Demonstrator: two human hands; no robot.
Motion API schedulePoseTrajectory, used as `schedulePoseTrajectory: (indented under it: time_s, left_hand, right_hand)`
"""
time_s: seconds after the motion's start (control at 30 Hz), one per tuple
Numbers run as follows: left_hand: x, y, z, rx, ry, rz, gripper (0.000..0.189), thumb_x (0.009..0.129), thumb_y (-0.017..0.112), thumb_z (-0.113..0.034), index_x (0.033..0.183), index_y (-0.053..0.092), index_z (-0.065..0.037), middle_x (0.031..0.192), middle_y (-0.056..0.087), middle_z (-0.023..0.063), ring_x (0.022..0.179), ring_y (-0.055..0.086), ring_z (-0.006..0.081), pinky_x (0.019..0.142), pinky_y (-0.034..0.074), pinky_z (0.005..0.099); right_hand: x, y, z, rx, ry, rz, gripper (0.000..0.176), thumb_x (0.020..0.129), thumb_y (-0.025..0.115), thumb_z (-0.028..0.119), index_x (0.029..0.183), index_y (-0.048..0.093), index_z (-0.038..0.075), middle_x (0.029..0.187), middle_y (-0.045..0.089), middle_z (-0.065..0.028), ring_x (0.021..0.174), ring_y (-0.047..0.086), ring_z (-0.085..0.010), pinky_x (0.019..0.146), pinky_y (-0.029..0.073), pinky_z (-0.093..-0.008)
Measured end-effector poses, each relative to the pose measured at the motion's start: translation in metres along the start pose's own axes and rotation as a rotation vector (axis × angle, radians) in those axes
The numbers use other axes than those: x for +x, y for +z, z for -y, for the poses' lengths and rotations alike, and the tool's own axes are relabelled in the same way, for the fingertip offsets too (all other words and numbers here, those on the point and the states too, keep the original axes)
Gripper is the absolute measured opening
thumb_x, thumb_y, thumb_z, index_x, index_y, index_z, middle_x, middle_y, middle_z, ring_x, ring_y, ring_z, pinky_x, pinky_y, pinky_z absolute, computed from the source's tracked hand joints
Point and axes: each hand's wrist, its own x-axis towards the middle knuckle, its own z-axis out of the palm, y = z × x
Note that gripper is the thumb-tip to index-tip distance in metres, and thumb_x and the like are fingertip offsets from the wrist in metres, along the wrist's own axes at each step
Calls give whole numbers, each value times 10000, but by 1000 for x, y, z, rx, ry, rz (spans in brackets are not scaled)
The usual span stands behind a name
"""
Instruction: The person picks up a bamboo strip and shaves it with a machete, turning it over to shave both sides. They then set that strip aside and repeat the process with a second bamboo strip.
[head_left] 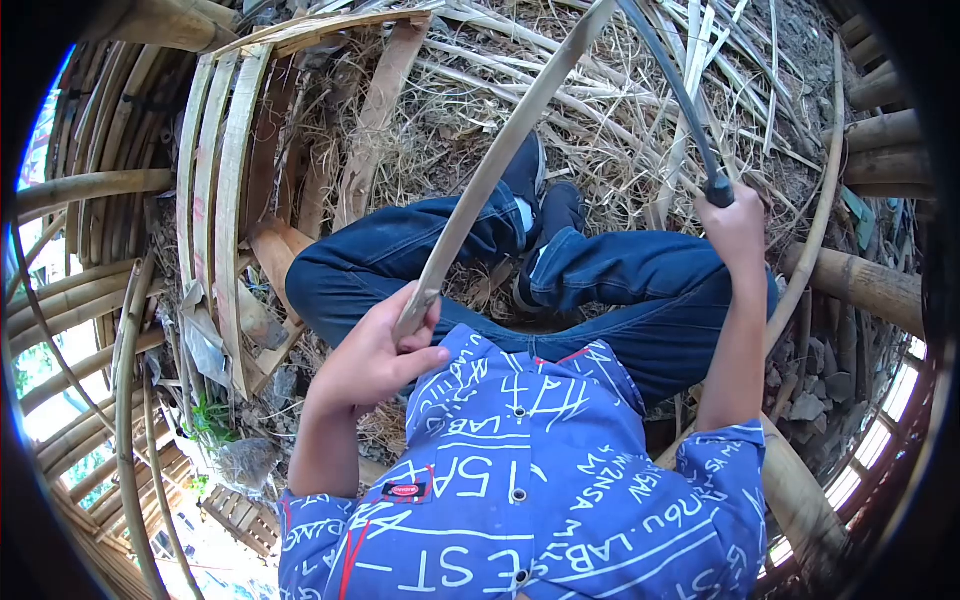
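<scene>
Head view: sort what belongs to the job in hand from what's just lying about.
In the job:
- pale strip, held in the left hand
- curved dark tool, gripped by the right hand

Apparently just lying about:
- slatted wooden frame
- stones
- loose shavings, perhaps offcuts

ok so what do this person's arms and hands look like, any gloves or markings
The left hand and right hand wear no gloves, and no watch or bracelet shows. The left sleeve and right sleeve are short and blue, printed with white lettering, leaving both forearms uncovered.
</scene>
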Motion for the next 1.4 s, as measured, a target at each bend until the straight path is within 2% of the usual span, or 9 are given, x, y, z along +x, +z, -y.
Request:
schedulePoseTrajectory:
  time_s: [0.13,0.17,0.4,0.7,0.87,0.97,1.03,1.23,1.4]
  left_hand:
    - [25,11,1,-191,26,124,331,794,722,-49,1016,477,-53,667,453,-50,535,392,14,459,293,186]
    - [30,13,1,-301,-27,179,309,819,713,-45,1021,479,-39,656,510,-13,461,438,37,375,329,211]
    - [58,35,-13,-399,-21,205,231,829,709,-81,925,500,-65,607,517,-9,433,500,75,382,412,238]
    - [57,44,-15,-262,-83,191,216,827,717,-104,784,507,-71,555,491,-14,424,469,66,377,370,228]
    - [57,48,-5,-173,2,165,195,817,718,-125,810,535,-59,552,498,-17,425,464,52,376,355,220]
    - [59,50,-4,-113,-39,170,205,793,728,-137,879,583,-20,626,554,5,491,509,51,413,384,217]
    - [59,59,-1,-79,144,28,278,762,745,-149,940,611,18,740,614,41,620,576,81,528,461,242]
    - [52,57,-21,1,60,97,305,727,753,-130,950,617,27,829,659,77,743,601,138,711,498,296]
    - [54,51,1,164,157,96,263,731,765,-129,892,596,-6,759,619,42,687,573,91,606,465,260]
  right_hand:
    - [-32,16,23,337,-58,72,181,731,679,126,664,572,-3,548,523,-20,520,466,-85,505,381,-289]
    - [-41,17,30,439,-32,168,205,738,711,146,667,578,6,558,523,4,527,456,-71,501,371,-276]
    - [-90,17,64,637,-179,527,391,742,805,334,694,591,10,560,506,13,556,446,-41,500,374,-242]
    - [-100,32,89,509,-271,611,487,737,787,444,702,620,-12,503,554,-98,469,596,-165,482,451,-304]
    - [-96,24,100,318,-275,634,625,723,726,579,742,649,-41,561,588,-186,556,627,-343,564,491,-401]
    - [-97,30,98,243,-355,608,482,711,771,434,807,681,-30,588,602,-168,539,622,-292,540,482,-354]
    - [-97,29,101,225,-360,605,487,710,769,440,811,685,-30,597,604,-175,555,626,-313,550,487,-364]
    - [-92,23,105,259,-299,631,571,709,741,523,781,675,-39,608,606,-204,589,630,-362,590,499,-408]
    - [-87,19,99,180,-323,580,616,716,717,577,750,665,-36,610,611,-216,607,630,-386,600,503,-431]
